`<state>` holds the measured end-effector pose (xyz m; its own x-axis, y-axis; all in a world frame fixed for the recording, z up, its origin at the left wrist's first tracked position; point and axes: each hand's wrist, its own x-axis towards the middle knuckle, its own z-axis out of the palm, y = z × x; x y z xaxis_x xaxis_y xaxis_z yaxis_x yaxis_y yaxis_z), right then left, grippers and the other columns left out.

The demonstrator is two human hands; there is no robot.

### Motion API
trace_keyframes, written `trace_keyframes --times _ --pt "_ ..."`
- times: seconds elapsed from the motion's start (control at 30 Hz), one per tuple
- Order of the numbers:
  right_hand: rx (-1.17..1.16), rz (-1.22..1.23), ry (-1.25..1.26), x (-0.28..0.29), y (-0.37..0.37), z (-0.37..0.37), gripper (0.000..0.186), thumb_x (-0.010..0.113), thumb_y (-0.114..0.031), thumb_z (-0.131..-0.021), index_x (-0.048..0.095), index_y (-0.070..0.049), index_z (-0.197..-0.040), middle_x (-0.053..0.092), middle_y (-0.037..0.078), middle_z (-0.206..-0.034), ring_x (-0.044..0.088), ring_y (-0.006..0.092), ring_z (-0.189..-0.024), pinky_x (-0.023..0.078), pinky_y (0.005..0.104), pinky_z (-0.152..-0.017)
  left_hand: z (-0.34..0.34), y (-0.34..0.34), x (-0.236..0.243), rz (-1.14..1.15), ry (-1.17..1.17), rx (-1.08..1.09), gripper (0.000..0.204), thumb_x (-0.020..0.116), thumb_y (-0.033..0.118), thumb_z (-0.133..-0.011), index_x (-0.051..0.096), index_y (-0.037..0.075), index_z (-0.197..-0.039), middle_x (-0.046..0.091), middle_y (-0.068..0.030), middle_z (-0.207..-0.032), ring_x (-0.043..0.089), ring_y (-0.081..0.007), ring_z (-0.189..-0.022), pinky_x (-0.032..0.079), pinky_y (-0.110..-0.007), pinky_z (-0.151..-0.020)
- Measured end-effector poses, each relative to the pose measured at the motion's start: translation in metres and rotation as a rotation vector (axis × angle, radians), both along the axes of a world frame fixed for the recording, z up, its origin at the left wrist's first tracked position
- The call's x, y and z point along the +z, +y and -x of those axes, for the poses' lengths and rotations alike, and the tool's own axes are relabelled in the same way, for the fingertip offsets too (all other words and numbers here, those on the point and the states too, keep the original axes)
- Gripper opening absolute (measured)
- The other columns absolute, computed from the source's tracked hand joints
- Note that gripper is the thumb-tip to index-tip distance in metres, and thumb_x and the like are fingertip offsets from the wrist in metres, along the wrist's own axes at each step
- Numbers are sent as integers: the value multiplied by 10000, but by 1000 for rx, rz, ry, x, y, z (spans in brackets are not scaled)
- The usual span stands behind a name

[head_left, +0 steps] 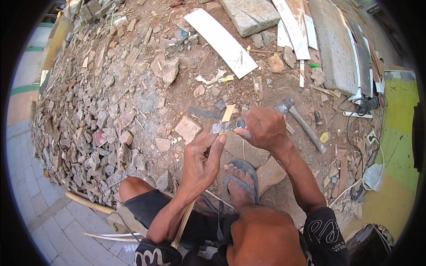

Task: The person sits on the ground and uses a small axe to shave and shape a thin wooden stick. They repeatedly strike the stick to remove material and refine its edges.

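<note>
My right hand [266, 128] is closed around the dark end of a short tool with a flat metal blade [221, 128]; its exact kind I cannot make out. The blade points left and lies across a pale wooden strip [228, 113]. Just below the blade, my left hand [202, 155] is closed, thumb up against it. A pale length of wood [184, 224] runs under my left forearm toward that hand and lines up with the strip; the hand hides the join. Beyond the hands lies a dark flat bar [204, 112].
A hammer [308, 131] lies right of my right hand. Rubble [102, 119] covers the left side. White boards [222, 42] and a stone slab [250, 17] lie ahead. A power tool [369, 105] and cables sit at the right, by a yellow-green wall [401, 128]. My sandalled foot [242, 181] is below.
</note>
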<state>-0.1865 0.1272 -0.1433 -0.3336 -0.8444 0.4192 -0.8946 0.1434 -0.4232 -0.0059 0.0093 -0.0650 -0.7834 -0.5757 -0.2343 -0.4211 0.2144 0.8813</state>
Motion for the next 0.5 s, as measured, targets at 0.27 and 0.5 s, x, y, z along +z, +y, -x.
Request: trace_keyframes --times 0.27,0.5 --pt "-218 -30 -80 6 24 40 351 609 -345 -1060 531 -69 -858 561 114 -674 597 285 -546 449 408 -465 -9 -6 8 -588 -65 96 448 568 275 -1110 598 -8 -1456 421 58 -750 356 -28 -630 284 -226 -531" --pt "45 2 -137 27 6 -11 387 754 -381 -947 544 -82 -819 529 62 -708 613 235 -589 488 373 -499 -2 -7 0 -881 38 136 376 561 315 -1112 663 -11 -1267 445 70 -754 339 -14 -569 254 -205 -492"
